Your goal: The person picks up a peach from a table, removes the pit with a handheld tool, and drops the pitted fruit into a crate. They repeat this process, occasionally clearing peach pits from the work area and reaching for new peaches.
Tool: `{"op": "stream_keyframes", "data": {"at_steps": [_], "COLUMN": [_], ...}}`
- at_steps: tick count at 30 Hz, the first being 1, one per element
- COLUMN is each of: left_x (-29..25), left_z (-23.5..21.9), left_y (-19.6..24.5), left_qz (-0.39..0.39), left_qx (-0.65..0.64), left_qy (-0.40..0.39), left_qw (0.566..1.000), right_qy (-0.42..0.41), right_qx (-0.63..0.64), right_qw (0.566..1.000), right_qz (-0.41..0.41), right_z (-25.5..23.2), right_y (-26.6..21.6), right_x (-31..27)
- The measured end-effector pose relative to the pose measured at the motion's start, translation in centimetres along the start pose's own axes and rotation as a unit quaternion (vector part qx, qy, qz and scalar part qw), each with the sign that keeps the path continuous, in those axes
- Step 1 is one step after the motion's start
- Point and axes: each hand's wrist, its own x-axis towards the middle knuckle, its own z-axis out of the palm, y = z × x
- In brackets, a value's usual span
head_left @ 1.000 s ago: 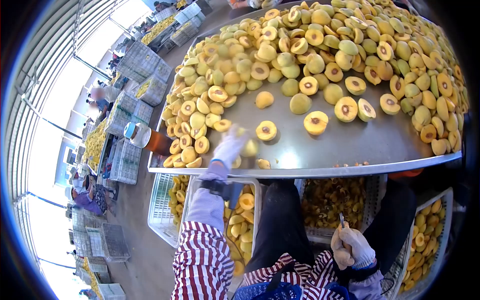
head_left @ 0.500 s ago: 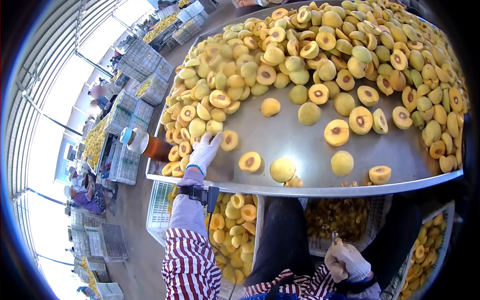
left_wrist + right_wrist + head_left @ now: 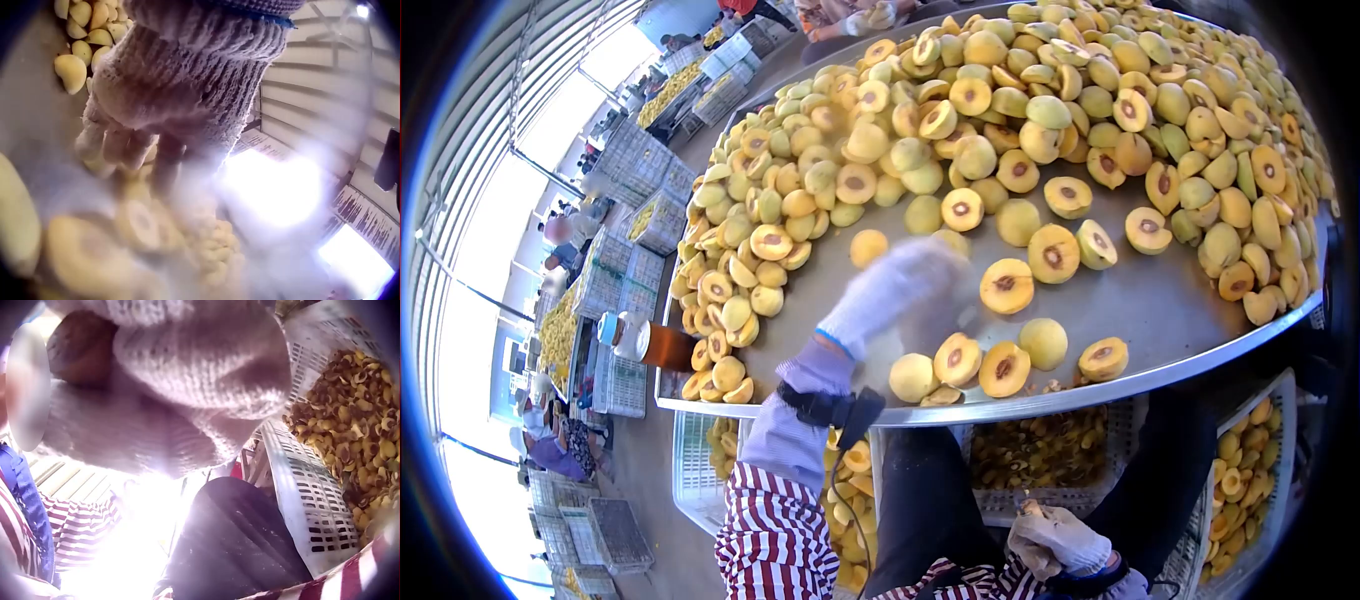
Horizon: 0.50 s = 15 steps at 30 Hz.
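Note:
My gloved left hand (image 3: 905, 290) reaches over the metal tray (image 3: 855, 345), blurred in the head view. In the left wrist view that hand (image 3: 169, 106) has its fingers extended downward above halved fruit (image 3: 144, 225); whether a fingertip touches one is unclear. Several fruit halves, among them a cut-side-up one (image 3: 1005, 368), lie near the tray's front edge. Low over the lap, my gloved right hand (image 3: 1062, 542) grips a small tool (image 3: 1030, 507), mostly hidden by the fingers. In the right wrist view, a brown rounded part (image 3: 81, 349) shows within the curled glove (image 3: 200, 369).
A large heap of fruit halves (image 3: 990, 100) covers the tray's back and sides. A bottle of amber liquid (image 3: 665, 345) stands at its left. Below are crates of fruit (image 3: 1250, 470) and a crate of darker scraps (image 3: 1040, 450). Other people and stacked crates (image 3: 615, 275) are farther left.
My left hand has moved from the heap's left side rightward over the tray's middle. Halves near the front edge now lie closer together. The head view has shifted; my right hand stays over the lap.

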Motion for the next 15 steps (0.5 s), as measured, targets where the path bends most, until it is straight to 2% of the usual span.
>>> {"op": "stream_keyframes", "data": {"at_steps": [1, 2, 3, 4, 5, 8, 12, 13, 14, 15], "left_x": [1.1, 2.0, 2.8, 3.6, 4.5, 6.2, 5.6, 4.6, 1.9, 0.8], "left_z": [-0.8, -1.2, -2.0, -3.5, -4.6, -1.6, 3.9, 5.3, 6.7, 6.2], "left_y": [0.7, 1.3, -1.1, -3.0, -3.7, -3.0, -4.1, -2.6, 1.8, 2.4], "left_qz": [-0.052, -0.098, -0.12, -0.202, -0.278, -0.21, -0.073, -0.03, -0.044, -0.072], "left_qx": [0.241, 0.463, 0.572, 0.453, 0.322, 0.421, 0.458, 0.451, 0.344, 0.263], "left_qy": [0.135, 0.261, 0.354, 0.337, 0.311, 0.19, 0.059, 0.015, 0.021, 0.031], "left_qw": [0.96, 0.841, 0.73, 0.8, 0.85, 0.862, 0.884, 0.892, 0.938, 0.962], "right_qy": [-0.001, -0.011, -0.022, -0.033, -0.027, -0.015, -0.061, -0.064, -0.064, -0.046], "right_qx": [0.005, 0.009, 0.013, 0.017, 0.014, 0.01, 0.024, 0.026, 0.03, 0.021], "right_qw": [1.0, 1.0, 1.0, 0.999, 0.999, 1.0, 0.997, 0.996, 0.996, 0.997], "right_qz": [0.003, -0.001, -0.005, -0.009, -0.015, -0.021, -0.042, -0.048, -0.054, -0.052], "right_z": [-0.2, -0.5, -0.8, -1.1, -1.2, -1.1, -1.3, -1.2, -1.2, -1.1], "right_y": [0.0, 0.1, 0.3, 0.4, 0.3, 0.4, 0.7, 0.7, 0.7, 0.7], "right_x": [-0.1, -0.2, -0.3, -0.3, -0.4, -0.9, -0.4, -0.6, -0.8, -1.1]}}
